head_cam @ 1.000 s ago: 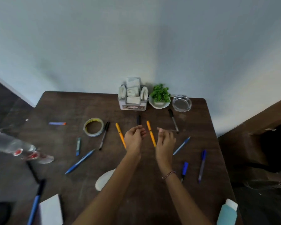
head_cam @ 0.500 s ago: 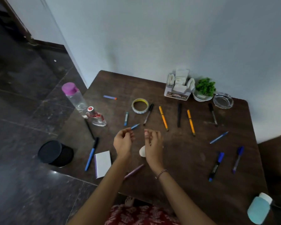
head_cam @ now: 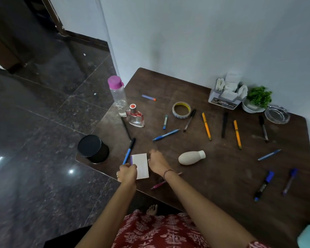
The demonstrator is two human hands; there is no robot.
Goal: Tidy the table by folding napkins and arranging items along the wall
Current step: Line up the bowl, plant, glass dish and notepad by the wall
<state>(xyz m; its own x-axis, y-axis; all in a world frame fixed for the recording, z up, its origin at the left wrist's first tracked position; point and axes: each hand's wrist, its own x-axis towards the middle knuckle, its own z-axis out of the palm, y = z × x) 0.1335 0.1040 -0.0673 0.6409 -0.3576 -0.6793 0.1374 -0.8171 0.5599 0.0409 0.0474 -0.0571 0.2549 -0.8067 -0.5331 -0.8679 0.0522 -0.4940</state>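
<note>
White piece, flat and rectangular with a purple strip on its left edge; napkin or small pad, can't tell. It sits at the near-left part of the table, close to the front edge and well apart from the wall. Its long axis runs roughly away from me, far end tipped a little left. It lies right between my hands, so neither has to reach. My left hand is at the near-left corner, fingers curled in, and looks to be pinching that corner. My right hand is against the right long edge toward the far end. The back of that hand faces the camera and the fingertips are bent down at the edge, so touching yes, gripping or not I can't tell. A blue pen lies just beside the piece on the left, nearly parallel to it, by my left knuckles. A cream bottle lies on its side to the right, apart from my right hand. The napkin holder stands at the wall, far and to the right. My guess is that any fold goes across the short axis, and any carry goes up-right toward the holder, where the right hand has the shorter line.
</note>
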